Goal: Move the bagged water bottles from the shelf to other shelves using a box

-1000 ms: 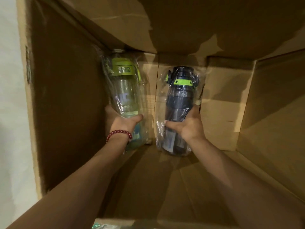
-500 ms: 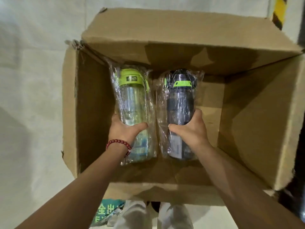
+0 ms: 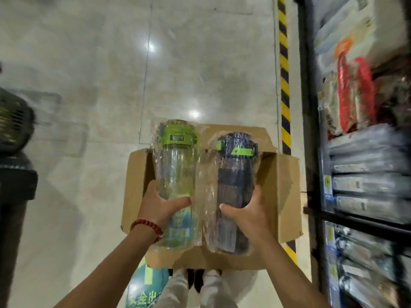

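The left hand [image 3: 160, 208] is gripping the lower half of a clear bottle [image 3: 175, 174], a smooth transparent cylinder with a matte lime-green screw lid, sealed in a crinkled, glossy plastic bag; the thumb is lying across the front of the wrap and a string of round red beads [image 3: 148, 225] is circling the wrist just below. Just to the right, the right hand [image 3: 246, 215] is wrapping its fingers around a dark bottle [image 3: 235, 181], a smoky navy cylinder with a black cap and a lime-green band, also bagged in wrinkled film whose loose edge is bunching between the two bottles. Both bottles are standing roughly upright, side by side and nearly touching, held above an open cardboard box [image 3: 282, 192] that is sitting on the floor beneath the hands, its plain brown flaps spreading outward. The floor [image 3: 100, 74] beyond the hands is polished pale concrete, reflecting spots of light. To the right of the right hand, a yellow-and-black striped strip [image 3: 284, 92] is running along the floor beside a dark metal shelf [image 3: 311, 130] stacked with flat, plastic-wrapped packages, blurred in this view. Near the forearms, pale trouser legs [image 3: 178, 292] are showing.
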The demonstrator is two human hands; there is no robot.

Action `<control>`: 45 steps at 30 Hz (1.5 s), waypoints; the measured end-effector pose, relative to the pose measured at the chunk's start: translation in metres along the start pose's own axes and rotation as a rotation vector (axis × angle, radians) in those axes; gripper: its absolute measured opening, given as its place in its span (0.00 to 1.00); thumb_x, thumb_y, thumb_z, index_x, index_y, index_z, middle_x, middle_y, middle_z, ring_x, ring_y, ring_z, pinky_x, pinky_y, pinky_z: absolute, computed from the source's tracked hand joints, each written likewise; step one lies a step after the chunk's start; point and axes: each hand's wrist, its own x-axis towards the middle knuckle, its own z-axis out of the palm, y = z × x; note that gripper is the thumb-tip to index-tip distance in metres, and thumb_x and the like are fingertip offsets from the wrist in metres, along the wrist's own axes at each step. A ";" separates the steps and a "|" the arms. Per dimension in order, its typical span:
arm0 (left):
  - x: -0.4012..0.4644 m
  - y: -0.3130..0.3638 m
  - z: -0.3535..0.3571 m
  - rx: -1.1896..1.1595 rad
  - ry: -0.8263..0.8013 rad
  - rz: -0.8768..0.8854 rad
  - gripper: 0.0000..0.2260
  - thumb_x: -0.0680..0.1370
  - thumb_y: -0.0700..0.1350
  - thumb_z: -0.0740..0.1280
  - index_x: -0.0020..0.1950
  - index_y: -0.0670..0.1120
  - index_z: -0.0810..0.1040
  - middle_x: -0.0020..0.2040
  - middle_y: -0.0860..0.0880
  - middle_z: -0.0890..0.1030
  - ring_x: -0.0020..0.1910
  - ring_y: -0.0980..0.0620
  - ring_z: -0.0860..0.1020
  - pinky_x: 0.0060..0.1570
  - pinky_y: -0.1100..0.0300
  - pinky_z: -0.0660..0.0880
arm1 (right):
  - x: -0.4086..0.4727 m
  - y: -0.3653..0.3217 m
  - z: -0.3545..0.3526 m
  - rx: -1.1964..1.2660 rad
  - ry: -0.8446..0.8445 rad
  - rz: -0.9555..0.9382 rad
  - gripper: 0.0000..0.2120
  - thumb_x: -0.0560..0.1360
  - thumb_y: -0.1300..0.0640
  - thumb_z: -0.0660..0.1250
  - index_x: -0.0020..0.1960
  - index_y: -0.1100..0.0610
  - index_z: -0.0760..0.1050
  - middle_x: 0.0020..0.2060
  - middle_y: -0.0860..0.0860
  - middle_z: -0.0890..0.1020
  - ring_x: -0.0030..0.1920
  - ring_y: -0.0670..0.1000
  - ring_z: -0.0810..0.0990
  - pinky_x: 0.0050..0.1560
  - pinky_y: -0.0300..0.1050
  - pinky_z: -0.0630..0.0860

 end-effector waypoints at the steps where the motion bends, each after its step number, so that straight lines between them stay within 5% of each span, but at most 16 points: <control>1: -0.015 0.015 -0.007 -0.011 -0.003 0.024 0.45 0.60 0.51 0.81 0.72 0.48 0.63 0.66 0.48 0.72 0.64 0.46 0.71 0.60 0.51 0.71 | -0.015 -0.013 -0.011 0.005 0.003 -0.006 0.36 0.57 0.46 0.76 0.58 0.43 0.59 0.54 0.48 0.75 0.52 0.51 0.77 0.51 0.51 0.77; 5: -0.072 0.079 -0.032 -0.052 -0.019 0.138 0.43 0.54 0.53 0.81 0.66 0.50 0.67 0.57 0.52 0.75 0.58 0.49 0.74 0.51 0.57 0.72 | -0.072 -0.060 -0.053 0.007 0.034 -0.051 0.44 0.54 0.43 0.75 0.65 0.47 0.60 0.55 0.47 0.76 0.54 0.51 0.77 0.55 0.53 0.77; 7: -0.097 0.106 -0.042 -0.078 -0.015 0.172 0.44 0.51 0.56 0.79 0.64 0.50 0.69 0.55 0.47 0.79 0.57 0.44 0.77 0.53 0.50 0.77 | -0.098 -0.078 -0.071 0.057 0.059 -0.103 0.46 0.51 0.42 0.73 0.66 0.48 0.61 0.55 0.46 0.77 0.53 0.49 0.78 0.54 0.51 0.78; 9: -0.119 0.130 -0.050 -0.088 -0.019 0.198 0.45 0.50 0.59 0.79 0.65 0.52 0.70 0.53 0.38 0.79 0.54 0.37 0.78 0.55 0.39 0.75 | -0.124 -0.094 -0.087 0.104 0.083 -0.147 0.42 0.53 0.45 0.73 0.65 0.47 0.63 0.52 0.45 0.78 0.51 0.48 0.79 0.52 0.49 0.78; 17: -0.198 0.204 -0.078 -0.176 -0.131 0.331 0.44 0.50 0.60 0.80 0.62 0.48 0.73 0.53 0.48 0.83 0.51 0.50 0.82 0.53 0.44 0.78 | -0.201 -0.138 -0.151 0.264 0.191 -0.293 0.32 0.58 0.54 0.77 0.55 0.44 0.64 0.48 0.44 0.76 0.47 0.42 0.77 0.39 0.33 0.71; 23: -0.248 0.246 -0.076 -0.206 -0.222 0.417 0.42 0.49 0.55 0.81 0.61 0.46 0.74 0.52 0.44 0.82 0.51 0.45 0.82 0.48 0.39 0.79 | -0.242 -0.146 -0.192 0.309 0.272 -0.361 0.32 0.64 0.59 0.78 0.62 0.49 0.64 0.50 0.46 0.76 0.49 0.45 0.77 0.41 0.38 0.73; 30: -0.294 0.288 -0.059 -0.155 -0.376 0.573 0.38 0.52 0.55 0.78 0.60 0.48 0.73 0.52 0.45 0.82 0.50 0.48 0.82 0.46 0.42 0.80 | -0.282 -0.151 -0.221 0.445 0.454 -0.387 0.42 0.55 0.52 0.74 0.67 0.53 0.64 0.55 0.49 0.77 0.56 0.51 0.77 0.49 0.44 0.76; 36: -0.327 0.299 -0.050 -0.115 -0.546 0.689 0.13 0.66 0.38 0.76 0.45 0.50 0.78 0.37 0.53 0.84 0.39 0.54 0.83 0.37 0.53 0.79 | -0.330 -0.138 -0.234 0.536 0.663 -0.364 0.40 0.61 0.53 0.79 0.67 0.54 0.63 0.55 0.49 0.77 0.54 0.51 0.77 0.57 0.51 0.75; 38: -0.335 0.294 -0.052 -0.104 -0.597 0.673 0.15 0.64 0.39 0.77 0.46 0.49 0.77 0.36 0.53 0.83 0.37 0.54 0.83 0.36 0.54 0.79 | -0.350 -0.131 -0.234 0.583 0.750 -0.362 0.33 0.66 0.59 0.77 0.65 0.54 0.64 0.54 0.49 0.78 0.49 0.46 0.78 0.51 0.44 0.75; 41: -0.345 0.282 -0.055 -0.083 -0.678 0.633 0.34 0.55 0.48 0.79 0.59 0.44 0.74 0.49 0.45 0.81 0.45 0.50 0.82 0.35 0.53 0.80 | -0.381 -0.116 -0.224 0.647 0.845 -0.340 0.29 0.67 0.61 0.76 0.62 0.52 0.64 0.49 0.44 0.77 0.43 0.38 0.77 0.41 0.34 0.74; 45: -0.356 0.252 -0.050 0.028 -0.766 0.648 0.35 0.51 0.51 0.78 0.56 0.46 0.75 0.49 0.44 0.82 0.44 0.49 0.82 0.42 0.47 0.80 | -0.418 -0.082 -0.193 0.735 0.976 -0.241 0.31 0.67 0.60 0.76 0.62 0.50 0.62 0.49 0.44 0.76 0.48 0.46 0.78 0.49 0.46 0.76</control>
